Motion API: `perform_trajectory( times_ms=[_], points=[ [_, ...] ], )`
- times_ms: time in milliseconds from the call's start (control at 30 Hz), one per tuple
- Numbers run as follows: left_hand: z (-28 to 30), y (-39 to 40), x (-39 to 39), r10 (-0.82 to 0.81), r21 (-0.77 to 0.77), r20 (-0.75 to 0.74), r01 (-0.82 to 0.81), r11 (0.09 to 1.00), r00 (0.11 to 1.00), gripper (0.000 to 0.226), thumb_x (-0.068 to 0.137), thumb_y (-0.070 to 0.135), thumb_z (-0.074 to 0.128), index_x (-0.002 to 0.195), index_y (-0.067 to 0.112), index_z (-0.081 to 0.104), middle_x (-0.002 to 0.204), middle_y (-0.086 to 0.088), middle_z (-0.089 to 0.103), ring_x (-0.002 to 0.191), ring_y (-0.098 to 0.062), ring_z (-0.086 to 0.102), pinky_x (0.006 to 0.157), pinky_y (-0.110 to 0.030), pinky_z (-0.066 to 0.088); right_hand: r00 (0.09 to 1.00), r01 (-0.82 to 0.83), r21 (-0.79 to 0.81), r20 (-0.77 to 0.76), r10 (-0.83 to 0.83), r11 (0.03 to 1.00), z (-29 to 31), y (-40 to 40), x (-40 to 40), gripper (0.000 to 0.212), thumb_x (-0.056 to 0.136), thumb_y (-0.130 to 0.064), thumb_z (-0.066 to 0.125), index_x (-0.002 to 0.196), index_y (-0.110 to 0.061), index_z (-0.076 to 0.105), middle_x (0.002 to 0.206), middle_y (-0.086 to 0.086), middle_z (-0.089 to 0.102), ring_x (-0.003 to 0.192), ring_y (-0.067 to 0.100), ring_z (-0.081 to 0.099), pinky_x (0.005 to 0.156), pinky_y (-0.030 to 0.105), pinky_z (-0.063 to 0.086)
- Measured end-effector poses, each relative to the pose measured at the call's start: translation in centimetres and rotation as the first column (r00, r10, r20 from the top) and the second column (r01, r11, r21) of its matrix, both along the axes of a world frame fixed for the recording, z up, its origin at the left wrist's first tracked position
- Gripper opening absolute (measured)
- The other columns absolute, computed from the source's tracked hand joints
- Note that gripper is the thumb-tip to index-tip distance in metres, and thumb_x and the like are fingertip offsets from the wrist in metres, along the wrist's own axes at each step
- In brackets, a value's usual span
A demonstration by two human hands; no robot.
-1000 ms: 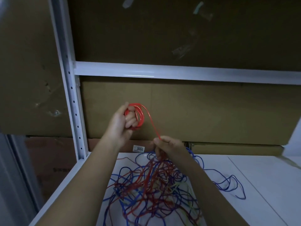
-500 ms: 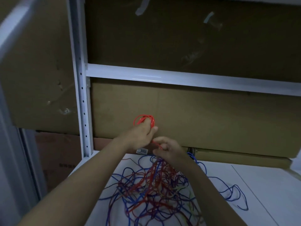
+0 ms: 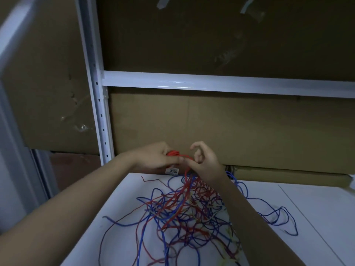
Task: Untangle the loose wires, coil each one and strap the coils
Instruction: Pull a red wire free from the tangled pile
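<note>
Head view is all I have, looking down past both forearms. My left hand (image 3: 153,158) is curled around a small red coil (image 3: 172,153), which peeks out just past its knuckles; thumb and fingers are clamped on the loops. My right hand (image 3: 205,162) sits just beside the left, fingertips nearly touching it. Its forefinger is hooked up in an arc, and the lower fingers look to be pinching the red wire (image 3: 186,174) where it leaves the coil, though the contact is small and dim, so I say that with some doubt. From there the red strand drops straight below the right hand's fingers into the tangle of wires (image 3: 184,214), a loose heap of red, blue and a few yellowish strands lying on the white table (image 3: 317,227) beneath and between my forearms. A blue wire (image 3: 276,217) loops out to the right of my right forearm. A small label reading 3055 (image 3: 173,171) sits just under the left hand. Beyond both hands stand a white shelf frame (image 3: 192,82) and cardboard panels (image 3: 230,127).
</note>
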State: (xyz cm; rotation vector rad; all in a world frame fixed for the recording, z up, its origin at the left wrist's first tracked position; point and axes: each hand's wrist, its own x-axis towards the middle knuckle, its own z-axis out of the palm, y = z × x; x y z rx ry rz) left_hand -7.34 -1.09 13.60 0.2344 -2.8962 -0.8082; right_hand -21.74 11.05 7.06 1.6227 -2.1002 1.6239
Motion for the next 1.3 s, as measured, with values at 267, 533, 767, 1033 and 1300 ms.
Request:
perform_trajectory(
  times_ms=[267, 533, 767, 1033, 1300],
  points=[
    [-0.6, 0.8, -0.1, 0.167, 0.738, -0.242, 0.069, 0.672, 0.956, 0.036, 0.101, 0.025, 0.038, 0.068, 0.012, 0.041, 0.038, 0.006, 0.025, 0.032, -0.006, 0.017, 0.035, -0.017, 0.020, 0.838, 0.376, -0.106, -0.385, -0.387, 0.920, -3.0, 0.0, 2.0, 0.032, 0.080, -0.033, 0.075, 0.067, -0.009, 0.058, 0.069, 0.001, 0.051, 0.074, 0.023, 0.046, 0.067, 0.036, 0.036],
    [0.2, 0.6, -0.5, 0.436, 0.927, -0.339, 0.219, 0.303, 0.834, 0.038, 0.103, 0.030, 0.034, 0.069, 0.015, 0.041, 0.034, 0.011, 0.023, 0.028, -0.002, 0.018, 0.036, -0.016, 0.018, 0.998, -0.021, -0.065, -0.052, 0.018, 0.998, -3.5, 1.1, 3.1, 0.024, 0.083, -0.014, 0.073, 0.066, -0.023, 0.057, 0.065, -0.014, 0.048, 0.067, -0.005, 0.049, 0.064, 0.009, 0.037],
    [1.5, 2.1, -0.9, 0.463, 0.917, -0.385, 0.273, 0.292, 0.798, 0.036, 0.103, 0.029, 0.037, 0.070, 0.015, 0.042, 0.035, 0.011, 0.023, 0.028, -0.002, 0.019, 0.035, -0.015, 0.022, 0.985, 0.159, 0.355, -0.120, -0.124, 0.921, -4.4, 1.2, 2.3, 0.031, 0.098, -0.031, 0.050, 0.084, -0.005, 0.058, 0.076, 0.012, 0.056, 0.069, 0.022, 0.053, 0.066, 0.034, 0.041],
    [1.5, 4.1, -1.5, 0.412, 0.897, -0.427, 0.319, 0.305, 0.805, 0.033, 0.102, 0.028, 0.039, 0.072, 0.015, 0.045, 0.037, 0.012, 0.025, 0.030, -0.002, 0.019, 0.038, -0.015, 0.023, 0.903, 0.430, 0.656, -0.321, -0.286, 0.620, -8.1, 0.3, 1.8, 0.034, 0.104, -0.033, 0.029, 0.115, -0.013, 0.055, 0.110, 0.009, 0.060, 0.100, 0.026, 0.058, 0.085, 0.035, 0.048],
    [1.9, 2.6, -2.0, 0.535, 0.850, -0.466, 0.525, 0.049, 0.705, 0.035, 0.104, 0.030, 0.030, 0.077, 0.013, 0.043, 0.048, 0.008, 0.033, 0.039, -0.005, 0.030, 0.056, -0.020, 0.029, 0.791, 0.114, 0.278, 0.555, -0.257, 0.954, -9.0, 2.6, -0.1, 0.033, 0.101, -0.021, 0.045, 0.091, 0.002, 0.065, 0.089, 0.016, 0.063, 0.082, 0.026, 0.060, 0.063, 0.014, 0.045]
  ],
)
